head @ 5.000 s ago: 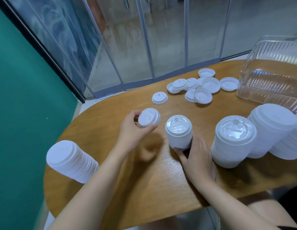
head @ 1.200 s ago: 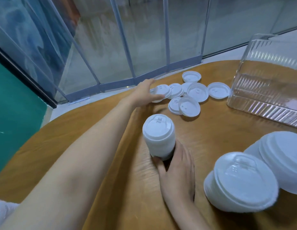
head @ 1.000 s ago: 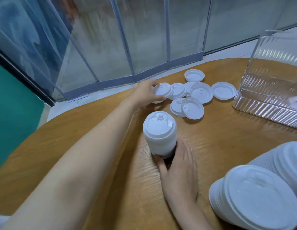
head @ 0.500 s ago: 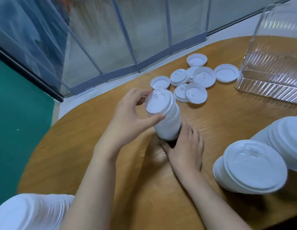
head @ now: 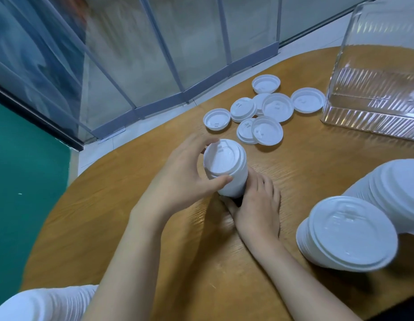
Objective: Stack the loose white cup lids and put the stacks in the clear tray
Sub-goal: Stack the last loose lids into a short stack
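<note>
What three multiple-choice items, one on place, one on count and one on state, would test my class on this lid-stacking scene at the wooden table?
1. Where does the clear ribbed plastic tray stand?
A. on the far right of the round wooden table
B. at the near left edge
C. on the floor

2. How many loose white plastic cup lids lie scattered on the table?
A. three
B. seven
C. twelve

3. What is the left hand doing?
A. resting flat on the table
B. holding the top white lid on the small upright lid stack
C. reaching into the tray

Answers: 1 A, the tray sits at the far right, beyond the lids. 2 B, seven single lids can be counted beside the tray. 3 B, thumb and fingers curl round the top lid while the right hand steadies the stack's base.
</note>
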A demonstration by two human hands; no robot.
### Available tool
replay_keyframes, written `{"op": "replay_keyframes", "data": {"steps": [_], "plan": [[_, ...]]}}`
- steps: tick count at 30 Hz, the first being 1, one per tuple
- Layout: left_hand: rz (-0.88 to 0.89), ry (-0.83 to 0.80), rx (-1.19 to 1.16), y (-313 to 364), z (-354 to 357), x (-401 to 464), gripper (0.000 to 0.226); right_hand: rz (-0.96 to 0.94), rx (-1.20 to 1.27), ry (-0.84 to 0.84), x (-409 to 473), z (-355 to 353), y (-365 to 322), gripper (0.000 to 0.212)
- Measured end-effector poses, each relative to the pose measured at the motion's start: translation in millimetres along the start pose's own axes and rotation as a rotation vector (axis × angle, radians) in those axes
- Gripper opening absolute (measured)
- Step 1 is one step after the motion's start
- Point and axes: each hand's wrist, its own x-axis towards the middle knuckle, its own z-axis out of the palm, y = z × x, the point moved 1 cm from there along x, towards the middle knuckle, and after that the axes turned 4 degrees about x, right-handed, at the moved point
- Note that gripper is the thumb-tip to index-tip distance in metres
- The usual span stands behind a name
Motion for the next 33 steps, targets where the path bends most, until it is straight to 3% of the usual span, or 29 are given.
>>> {"op": "replay_keyframes", "data": {"steps": [6, 13, 15, 17, 19, 24, 27, 30, 33], "plan": [[0.000, -0.028, 0.027, 1.1, 1.9, 5.5, 0.067, 0.005, -0.002, -0.002, 0.3, -0.7, -0.9, 0.086], [-0.025, -0.082, -0.111, -6.9, -4.4, 8.8, 0.076, -0.006, 0.003, 0.035, 0.3, 1.8, 0.6, 0.087], [-0.061, -0.046, -0.217, -15.9, -9.2, 20.9, 0.068, 0.000, 0.009, 0.047, 0.8, 2.0, 1.2, 0.086], [-0.091, 0.067, -0.254, -30.2, -7.5, 44.2, 0.046, 0.015, 0.013, 0.063, 1.5, 0.9, 0.2, 0.086], [-0.138, 0.130, -0.137, -48.7, 5.8, 75.3, 0.031, 0.020, 0.016, 0.063, 1.7, 0.2, -1.0, 0.087], [-0.011, -0.067, 0.321, -82.9, 52.5, 136.1, 0.040, 0.019, -0.013, 0.069, 2.4, 0.6, -1.9, 0.088], [0.069, -0.002, 0.459, -88.3, 59.5, 146.3, 0.022, 0.017, -0.015, 0.082, 2.0, 1.0, -2.1, 0.087], [0.104, 0.068, 0.512, -85.0, 55.9, 143.6, 0.010, 0.017, -0.016, 0.083, 2.2, 1.6, -2.7, 0.087], [0.016, 0.123, 0.375, -75.1, 46.4, 129.3, 0.003, 0.019, -0.018, 0.072, 2.6, 2.2, -3.0, 0.088]]}}
